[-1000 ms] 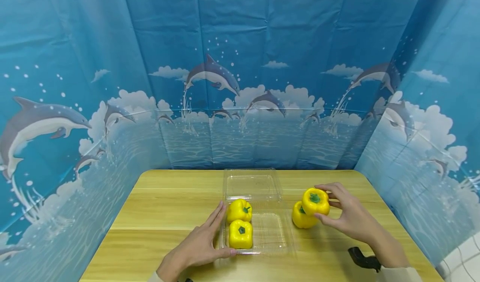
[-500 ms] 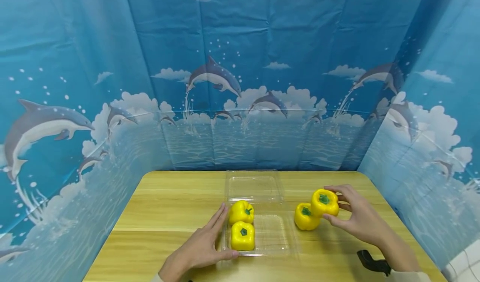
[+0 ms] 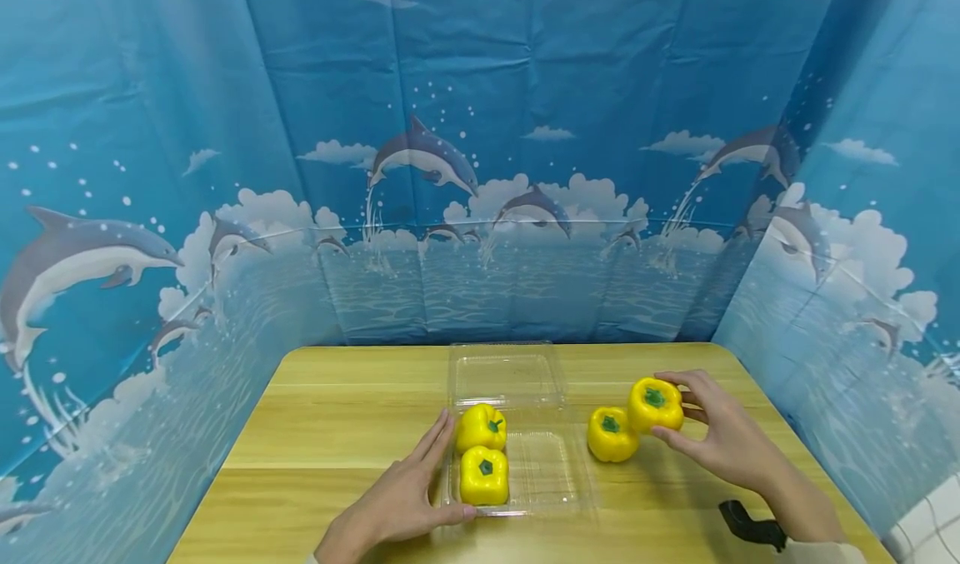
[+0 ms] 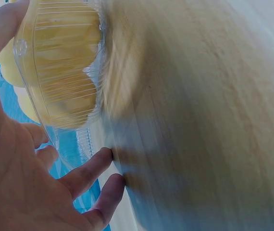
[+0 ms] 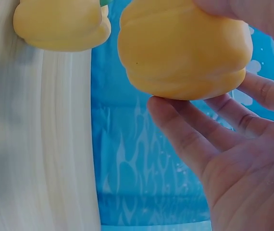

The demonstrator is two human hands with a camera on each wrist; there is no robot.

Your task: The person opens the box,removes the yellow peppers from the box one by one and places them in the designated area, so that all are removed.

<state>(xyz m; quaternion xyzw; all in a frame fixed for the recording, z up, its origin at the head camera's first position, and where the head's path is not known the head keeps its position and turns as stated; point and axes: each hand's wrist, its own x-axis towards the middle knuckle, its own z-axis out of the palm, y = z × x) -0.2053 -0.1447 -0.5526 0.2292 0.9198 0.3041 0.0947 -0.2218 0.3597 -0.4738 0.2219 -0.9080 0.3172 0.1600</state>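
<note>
A: The left hand (image 3: pixel 397 495) is spread wide at the clear box (image 3: pixel 542 468), its straight fingers laid along the left side, its thumb set at the near edge. By the right hand (image 3: pixel 716 435), the raised pepper (image 3: pixel 647 414) is pinched between thumb and fingers.

B: Is that pepper clear of the table (image 3: pixel 330 439)?

A: Clear, yes (this is best seen from the right wrist). It is held to the right of the box, just beside the loose pepper (image 3: pixel 612 446), which is stood on the wood.

B: What is held in the box?

A: The front pepper (image 3: pixel 483 487) and, just behind it, the back pepper (image 3: pixel 477 427), both in the left half. Farther off, the lid (image 3: pixel 504 374) is laid open, and beyond it a dolphin curtain (image 3: pixel 525 289) is hung.

B: Which step is in hand?

A: A carrying step, it would seem, with the box steadied. Whether the pepper is bound inward or outward cannot be told. Either way, a level, gentle lowering is called for, with the loose pepper left unbumped.
</note>
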